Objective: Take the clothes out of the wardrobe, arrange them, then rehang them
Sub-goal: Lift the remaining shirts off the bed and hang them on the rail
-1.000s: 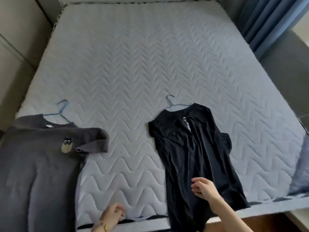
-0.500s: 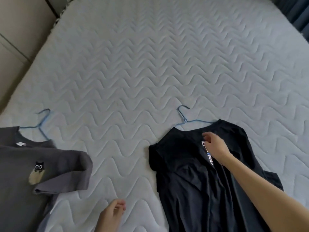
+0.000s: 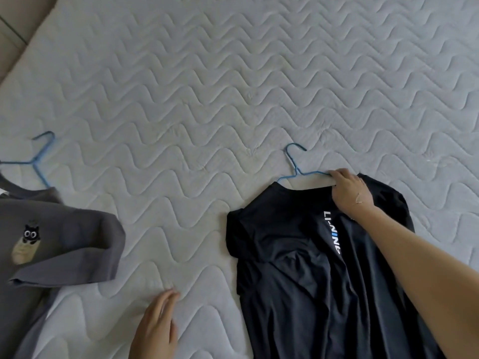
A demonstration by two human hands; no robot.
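A black T-shirt [image 3: 305,275] with white lettering lies face up on the mattress at the right, still on a blue wire hanger [image 3: 298,167] whose hook points away from me. My right hand [image 3: 350,193] is at the shirt's collar, fingers curled round the hanger's right arm and the neckline. My left hand [image 3: 158,325] rests flat on the mattress near the front edge, fingers straight, holding nothing. A grey T-shirt [image 3: 51,255] with a small cat patch lies at the left on its own blue hanger [image 3: 39,159].
The quilted pale mattress [image 3: 233,86] fills the view, with bare surface between and beyond the two shirts. A beige wall or cabinet face [image 3: 15,24] runs along the far left corner.
My right hand moved from the black shirt's hem up to its collar and took hold of the hanger. My view came closer over the bed. My left hand opened flat.
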